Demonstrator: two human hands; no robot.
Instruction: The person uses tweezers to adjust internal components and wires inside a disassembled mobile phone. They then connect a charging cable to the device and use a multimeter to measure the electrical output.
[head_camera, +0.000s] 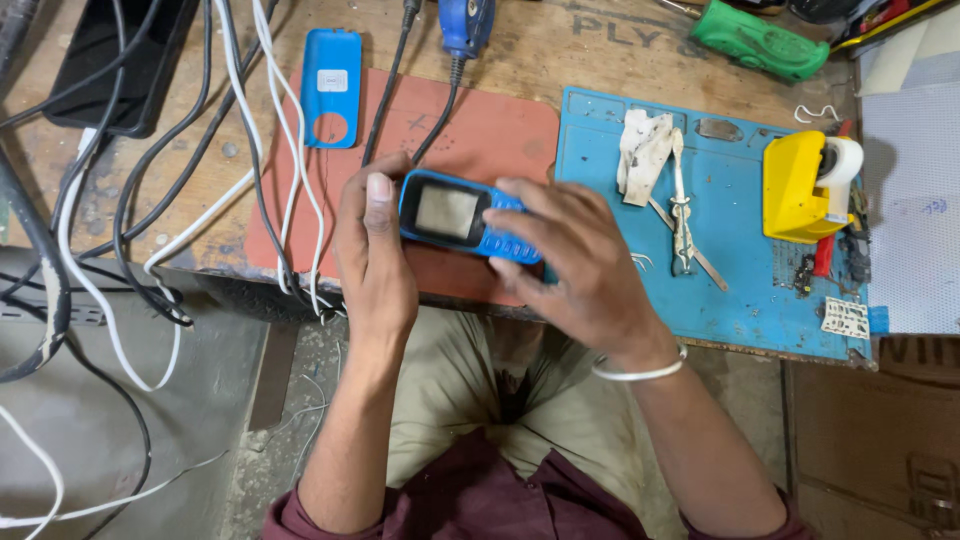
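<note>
— So, what is being held over the edge of the table (560, 50)?

— A small blue keypad phone (465, 215) is gripped between both hands, above the red mat (480, 130), with its pale screen turned up. The left hand (372, 255) is curled around the screen end, the thumb laid along the phone's left edge. The right hand (575, 265) is closed over the keypad end, so that most of the keys are covered by the fingers.

— And what is seen around it?

— A blue back cover (331, 88) is laid flat at the top left corner of the red mat, among white and black cables (250, 150). To the right, a blue work mat (740, 270) is spread out; a crumpled white cloth (642, 150) and metal tweezers (683, 210) are placed on it, close together. A yellow tape dispenser (800, 185) is set near that mat's right edge. A green tool (760, 42) is left at the top of the table, well apart from the phone.
</note>
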